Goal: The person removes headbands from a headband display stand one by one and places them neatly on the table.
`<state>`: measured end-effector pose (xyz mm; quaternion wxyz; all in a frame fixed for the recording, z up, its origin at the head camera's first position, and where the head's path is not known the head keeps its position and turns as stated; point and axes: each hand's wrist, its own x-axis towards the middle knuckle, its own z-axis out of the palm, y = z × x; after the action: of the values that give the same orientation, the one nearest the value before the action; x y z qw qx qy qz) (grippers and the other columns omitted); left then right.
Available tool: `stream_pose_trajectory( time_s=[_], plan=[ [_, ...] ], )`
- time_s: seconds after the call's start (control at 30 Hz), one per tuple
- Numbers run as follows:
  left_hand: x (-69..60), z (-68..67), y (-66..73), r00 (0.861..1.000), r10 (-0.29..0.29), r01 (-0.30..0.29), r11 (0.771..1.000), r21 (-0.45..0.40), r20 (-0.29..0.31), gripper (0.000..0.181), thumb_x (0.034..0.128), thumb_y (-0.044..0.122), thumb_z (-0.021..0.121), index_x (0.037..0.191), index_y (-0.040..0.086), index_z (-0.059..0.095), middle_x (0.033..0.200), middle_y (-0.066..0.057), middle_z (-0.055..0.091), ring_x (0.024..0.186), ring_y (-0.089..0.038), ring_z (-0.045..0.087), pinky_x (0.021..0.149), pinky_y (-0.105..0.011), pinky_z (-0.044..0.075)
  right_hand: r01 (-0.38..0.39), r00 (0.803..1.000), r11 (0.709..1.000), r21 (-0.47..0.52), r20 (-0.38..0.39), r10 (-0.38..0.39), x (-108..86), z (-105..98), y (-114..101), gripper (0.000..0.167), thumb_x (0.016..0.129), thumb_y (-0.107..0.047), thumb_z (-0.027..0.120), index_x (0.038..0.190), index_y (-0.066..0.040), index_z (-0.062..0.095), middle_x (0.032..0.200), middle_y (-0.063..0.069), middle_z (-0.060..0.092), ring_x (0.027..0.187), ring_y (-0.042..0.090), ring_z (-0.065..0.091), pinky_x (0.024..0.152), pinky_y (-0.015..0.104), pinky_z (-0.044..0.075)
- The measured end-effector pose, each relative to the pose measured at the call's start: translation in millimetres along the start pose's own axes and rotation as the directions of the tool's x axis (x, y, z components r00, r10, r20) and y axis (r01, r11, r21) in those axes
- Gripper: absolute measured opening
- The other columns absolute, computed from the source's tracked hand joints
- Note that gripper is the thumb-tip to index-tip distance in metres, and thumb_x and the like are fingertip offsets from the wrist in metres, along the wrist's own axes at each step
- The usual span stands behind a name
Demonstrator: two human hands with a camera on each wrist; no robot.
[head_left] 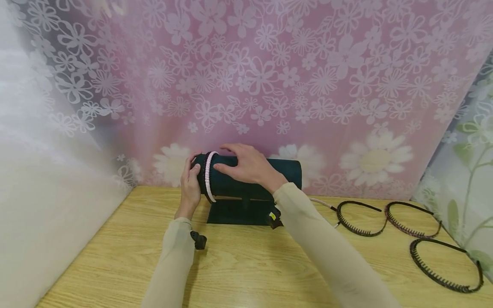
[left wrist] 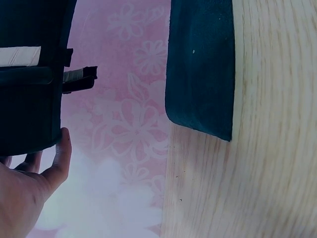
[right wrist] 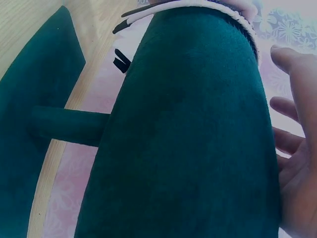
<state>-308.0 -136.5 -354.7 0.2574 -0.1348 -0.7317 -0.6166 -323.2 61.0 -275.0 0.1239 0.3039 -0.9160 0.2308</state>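
The pink headband (head_left: 207,175) sat round the green roll (head_left: 240,188), just beside a dark headband (head_left: 205,164), and looked light and springy, best held by both ends, while the left hand (head_left: 189,184) gripped the roll's end and the right hand (head_left: 249,164) had its fingers spread wide.

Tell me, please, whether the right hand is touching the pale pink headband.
Apart: the right wrist view shows backdrop in the gap between the right hand and the pale pink headband.

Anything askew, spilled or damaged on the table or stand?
Nothing stands out. The pale pink curved headband and thin black headband sit side by side over the dark green velvety cylinder; no spill or damage shows.
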Motion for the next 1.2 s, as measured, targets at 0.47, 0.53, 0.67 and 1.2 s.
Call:
stream_pose_trajectory(
  time_s=[0.47,0.53,0.67,1.2],
  plan=[
    [1.3,-2.9,-0.1,1.0,0.008,-0.008,1.0,0.011,0.007,0.048,0.1063,0.019,0.033,0.15,0.004,0.046,0.145,-0.017,0.055,0.123,-0.028,0.055,0.099,-0.022,0.043,-0.034,0.995,0.981,-0.193,0.09,0.053,12.7,8.4,-9.4,0.077,0.092,-0.073,0.051,0.155,-0.031,0.045,0.151,0.004,0.055,0.137,0.03,0.052,0.113,0.058,0.04],
    [1.4,-3.0,-0.8,1.0,0.005,-0.005,1.0,0.008,0.012,0.048,0.1064,0.019,0.033,0.15,0.004,0.046,0.145,-0.017,0.055,0.123,-0.028,0.055,0.098,-0.021,0.044,-0.037,0.994,0.972,-0.231,0.093,0.06,13.4,10.4,-10.7,0.077,0.091,-0.075,0.05,0.155,-0.033,0.044,0.15,0.006,0.054,0.135,0.031,0.052,0.112,0.059,0.04],
    [1.3,-3.3,-2.1,1.0,-0.004,0.004,1.0,0.009,0.014,0.049,0.1063,0.02,0.033,0.151,0.005,0.045,0.146,-0.015,0.054,0.124,-0.028,0.055,0.098,-0.021,0.043,-0.043,0.993,0.96,-0.275,0.096,0.072,14.2,13.2,-13.2,0.078,0.09,-0.079,0.048,0.155,-0.037,0.042,0.146,0.006,0.053,0.133,0.031,0.051,0.11,0.057,0.04],
    [-0.4,0.3,-3.4,1.0,0.002,-0.002,0.999,-0.033,0.007,0.049,0.1061,0.02,0.031,0.15,0.005,0.046,0.141,-0.016,0.057,0.113,-0.017,0.055,0.092,-0.016,0.045,-0.039,0.988,0.98,-0.197,0.136,0.066,7.6,5.8,-12.2,0.076,0.087,-0.066,0.062,0.153,-0.036,0.04,0.142,0.005,0.053,0.124,0.029,0.053,0.103,0.055,0.043]
  ],
)
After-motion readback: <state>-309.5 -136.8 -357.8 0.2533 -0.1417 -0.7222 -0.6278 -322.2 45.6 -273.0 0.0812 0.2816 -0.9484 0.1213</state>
